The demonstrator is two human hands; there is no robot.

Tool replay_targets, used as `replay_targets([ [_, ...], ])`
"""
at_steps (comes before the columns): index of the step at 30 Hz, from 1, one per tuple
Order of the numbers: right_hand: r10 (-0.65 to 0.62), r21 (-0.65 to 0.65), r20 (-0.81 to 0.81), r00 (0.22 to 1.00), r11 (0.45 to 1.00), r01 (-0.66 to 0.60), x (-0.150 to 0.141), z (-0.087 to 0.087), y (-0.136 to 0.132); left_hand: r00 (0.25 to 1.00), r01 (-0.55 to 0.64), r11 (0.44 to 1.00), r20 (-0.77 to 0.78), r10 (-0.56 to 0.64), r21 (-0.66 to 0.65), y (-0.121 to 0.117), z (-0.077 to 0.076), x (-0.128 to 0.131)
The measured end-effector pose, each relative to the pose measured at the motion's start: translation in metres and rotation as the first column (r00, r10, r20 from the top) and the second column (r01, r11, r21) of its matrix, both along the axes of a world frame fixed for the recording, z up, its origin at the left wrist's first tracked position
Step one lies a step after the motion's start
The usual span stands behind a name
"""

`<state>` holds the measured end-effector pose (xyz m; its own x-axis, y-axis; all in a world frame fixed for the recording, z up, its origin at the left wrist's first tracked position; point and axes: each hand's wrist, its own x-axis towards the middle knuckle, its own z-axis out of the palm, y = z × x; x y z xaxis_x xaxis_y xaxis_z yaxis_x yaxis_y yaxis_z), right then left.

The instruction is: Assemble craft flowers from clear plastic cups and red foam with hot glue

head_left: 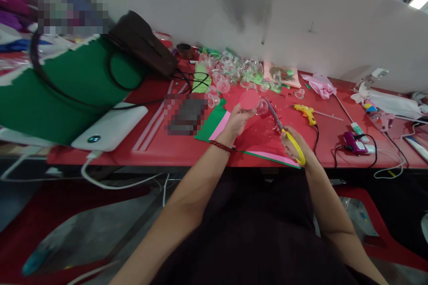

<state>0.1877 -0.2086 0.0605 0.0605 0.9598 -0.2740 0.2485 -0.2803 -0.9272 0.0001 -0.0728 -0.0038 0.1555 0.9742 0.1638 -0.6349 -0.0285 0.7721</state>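
My left hand grips a round red paper disc by its lower edge. My right hand is closed around the yellow handle of a pair of scissors, whose blades point up and to the left. A clear plastic cup lies just behind the disc, partly hidden by it. Under both hands are sheets of coloured paper, with a red sheet on top and green paper showing at the left. Small red scraps are scattered around the scissors.
Many clear plastic cups are heaped at the back. At right lie a yellow glue gun with its cord and a purple power adapter. A dark phone-like slab, a brown bag and a white power bank are at left.
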Motion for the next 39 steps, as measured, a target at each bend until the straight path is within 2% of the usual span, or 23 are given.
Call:
replay_targets([
  [6, 0.012, -0.003, 0.015, 1.000, 1.000, -0.012, 0.007, 0.000, -0.002, 1.000, -0.007, 1.000, -0.007, 0.007, -0.006, 0.000, 0.000, -0.001],
  [10, 0.010, -0.022, 0.020, 1.000, 1.000, -0.010, 0.008, -0.001, 0.001, 0.998, 0.011, 0.999, 0.054, -0.009, -0.047, 0.003, -0.003, 0.000],
  [16, -0.049, -0.029, 0.100, 0.994, 0.998, 0.052, 0.028, -0.011, 0.021, 0.986, 0.022, 0.976, 0.167, 0.015, -0.217, 0.011, -0.003, -0.009],
  [18, -0.014, -0.024, 0.145, 0.989, 1.000, 0.017, 0.038, -0.014, 0.029, 0.982, 0.038, 0.954, 0.186, 0.019, -0.298, 0.012, 0.000, -0.013],
  [20, 0.024, 0.063, 0.267, 0.963, 0.997, -0.042, 0.045, -0.015, 0.038, 0.976, 0.050, 0.923, 0.214, 0.035, -0.380, 0.012, 0.003, -0.015],
  [21, 0.024, 0.115, 0.365, 0.931, 0.991, -0.071, 0.048, -0.014, 0.042, 0.973, 0.055, 0.909, 0.228, 0.045, -0.413, 0.012, 0.004, -0.015],
  [23, -0.002, 0.160, 0.591, 0.807, 0.980, -0.115, 0.049, -0.012, 0.049, 0.966, 0.066, 0.890, 0.252, 0.055, -0.450, 0.011, 0.008, -0.015],
  [26, 0.018, 0.071, 0.823, 0.568, 0.989, -0.133, 0.047, -0.011, 0.057, 0.959, 0.085, 0.881, 0.278, 0.054, -0.466, 0.009, 0.014, -0.013],
  [29, 0.047, 0.013, 0.903, 0.427, 0.990, -0.137, 0.044, -0.017, 0.059, 0.959, 0.113, 0.863, 0.281, 0.035, -0.493, 0.008, 0.016, -0.011],
  [32, -0.066, 0.121, 0.931, 0.358, 0.983, -0.135, 0.042, -0.027, 0.058, 0.969, 0.146, 0.834, 0.247, -0.012, -0.533, 0.010, 0.014, -0.009],
  [33, -0.136, 0.206, 0.916, 0.376, 0.967, -0.153, 0.041, -0.030, 0.058, 0.973, 0.156, 0.828, 0.230, -0.034, -0.539, 0.010, 0.013, -0.008],
  [34, -0.200, 0.301, 0.878, 0.434, 0.937, -0.178, 0.038, -0.032, 0.060, 0.975, 0.172, 0.825, 0.210, -0.066, -0.539, 0.010, 0.011, -0.007],
  [35, -0.236, 0.392, 0.814, 0.530, 0.897, -0.203, 0.034, -0.035, 0.063, 0.976, 0.197, 0.823, 0.187, -0.113, -0.532, 0.009, 0.009, -0.006],
  [37, -0.202, 0.534, 0.613, 0.764, 0.818, -0.212, 0.022, -0.040, 0.070, 0.964, 0.265, 0.828, 0.135, -0.228, -0.495, 0.007, 0.005, -0.005],
  [38, -0.152, 0.573, 0.502, 0.852, 0.796, -0.195, 0.014, -0.043, 0.075, 0.954, 0.296, 0.834, 0.108, -0.279, -0.465, 0.005, 0.003, -0.004],
  [39, -0.108, 0.597, 0.405, 0.908, 0.783, -0.173, 0.006, -0.046, 0.079, 0.946, 0.316, 0.844, 0.083, -0.312, -0.433, 0.003, 0.002, -0.003],
])
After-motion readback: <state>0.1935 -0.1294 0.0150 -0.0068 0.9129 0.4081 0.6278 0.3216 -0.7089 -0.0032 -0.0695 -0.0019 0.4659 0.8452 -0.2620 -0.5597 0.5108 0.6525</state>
